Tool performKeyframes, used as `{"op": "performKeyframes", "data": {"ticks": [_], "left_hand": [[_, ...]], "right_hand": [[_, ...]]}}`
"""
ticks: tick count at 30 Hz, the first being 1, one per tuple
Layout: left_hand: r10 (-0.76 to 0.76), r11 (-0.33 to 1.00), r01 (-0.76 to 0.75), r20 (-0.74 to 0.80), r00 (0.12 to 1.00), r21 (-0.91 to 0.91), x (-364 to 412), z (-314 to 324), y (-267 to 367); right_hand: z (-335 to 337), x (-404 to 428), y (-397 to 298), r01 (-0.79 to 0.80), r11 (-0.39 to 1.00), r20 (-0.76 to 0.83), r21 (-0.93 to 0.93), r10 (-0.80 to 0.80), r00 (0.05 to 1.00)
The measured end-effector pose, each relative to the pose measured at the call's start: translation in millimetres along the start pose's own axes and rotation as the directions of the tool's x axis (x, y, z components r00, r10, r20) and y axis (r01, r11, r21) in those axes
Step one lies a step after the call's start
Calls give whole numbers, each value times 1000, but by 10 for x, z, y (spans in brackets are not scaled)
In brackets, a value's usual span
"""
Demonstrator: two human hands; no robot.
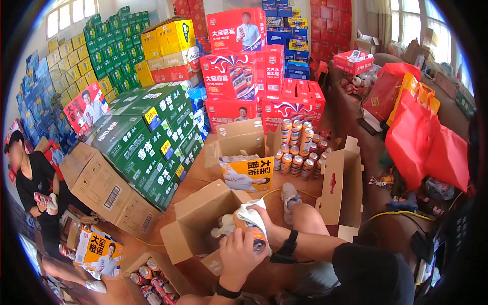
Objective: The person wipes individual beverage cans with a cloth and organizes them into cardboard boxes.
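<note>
An orange drink can [249,227] lies tilted between my two hands, over an open cardboard box [183,225]. My left hand [241,253] has its fingers around the end of the can nearer me. My right hand [263,217] presses a white cloth [253,207] around the can's far side. Inside the box, whitish rounded items show, too partly hidden to name. Behind it stands an orange and white printed carton panel [249,173]. Upright orange cans [296,164] stand grouped on the floor, some stacked.
A long open carton [341,190] stands at right, near red bags [423,141]. Below left, a box holds several cans [162,288]. Green beer cartons [152,145] and brown boxes [110,190] are stacked at left. A seated person [40,183] holds a can and cloth.
</note>
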State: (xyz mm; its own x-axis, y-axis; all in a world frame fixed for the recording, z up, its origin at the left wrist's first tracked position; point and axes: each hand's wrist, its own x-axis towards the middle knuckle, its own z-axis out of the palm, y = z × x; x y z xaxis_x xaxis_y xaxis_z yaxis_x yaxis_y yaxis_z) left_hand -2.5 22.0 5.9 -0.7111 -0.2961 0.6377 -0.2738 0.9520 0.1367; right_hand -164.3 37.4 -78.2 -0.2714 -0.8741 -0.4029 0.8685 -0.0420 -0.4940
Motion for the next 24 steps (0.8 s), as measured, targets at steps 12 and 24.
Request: {"op": "performKeyframes", "data": {"ticks": [12,24], "left_hand": [[-162,964,124,-152,975,-237,177,-178,-51],[-706,241,338,74,704,-910,188,-391,-170]], "right_hand": [[-245,-103,529,-117,970,432,-212,200,879],[98,-106,422,78,818,347,-570,153,925]]}}
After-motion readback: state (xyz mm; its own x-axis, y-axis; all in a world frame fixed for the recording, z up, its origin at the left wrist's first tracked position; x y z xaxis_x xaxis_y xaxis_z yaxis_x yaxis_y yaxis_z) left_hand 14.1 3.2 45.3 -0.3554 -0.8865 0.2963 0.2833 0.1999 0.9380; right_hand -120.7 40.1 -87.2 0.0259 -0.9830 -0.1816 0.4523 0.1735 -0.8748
